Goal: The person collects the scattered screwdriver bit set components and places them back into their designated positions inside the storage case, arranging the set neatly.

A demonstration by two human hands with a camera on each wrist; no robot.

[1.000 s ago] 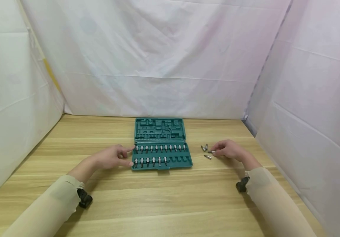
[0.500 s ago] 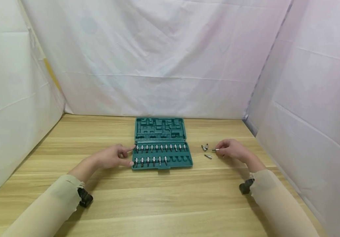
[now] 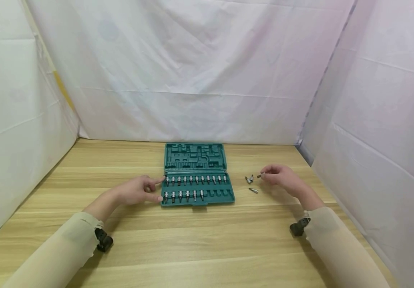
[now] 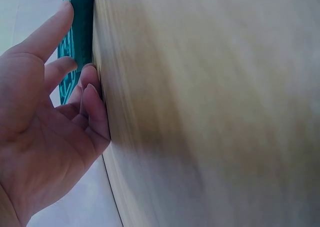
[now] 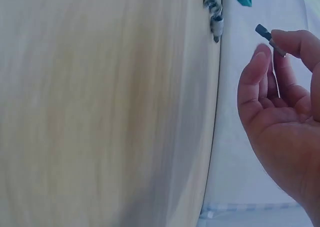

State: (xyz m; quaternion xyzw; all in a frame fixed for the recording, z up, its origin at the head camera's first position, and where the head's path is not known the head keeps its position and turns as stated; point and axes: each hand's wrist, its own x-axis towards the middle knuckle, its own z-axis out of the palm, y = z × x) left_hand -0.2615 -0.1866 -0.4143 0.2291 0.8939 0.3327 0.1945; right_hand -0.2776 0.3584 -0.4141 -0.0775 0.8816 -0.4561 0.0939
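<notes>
A green plastic case (image 3: pixel 192 187) lies unfolded on the table, with silver-and-dark bit sockets standing in two rows. The upper row is full across. In the lower row, several slots at the right end hold nothing. At the case's left end, my left hand (image 3: pixel 133 192) touches the edge with thumb and index finger extended; its other fingers are curled beneath. Right of the case, my right hand (image 3: pixel 282 179) pinches a bit socket (image 5: pixel 263 32) between thumb and fingertips, raised off the table, its dark tip pointing outward. Loose bit sockets (image 3: pixel 249 180) lie beside that hand.
Another single bit socket (image 3: pixel 253 191) lies nearer, between the case and the right hand. The moulded lid (image 3: pixel 195 157) lies back behind the tray. White cloth walls (image 3: pixel 192 96) enclose the wooden table (image 3: pixel 192 248) at the back and sides.
The right hand has lifted one bit socket off the table, drawn it slightly rightward, then raised and turned it in the fingertips. The left hand stays at the case's edge.
</notes>
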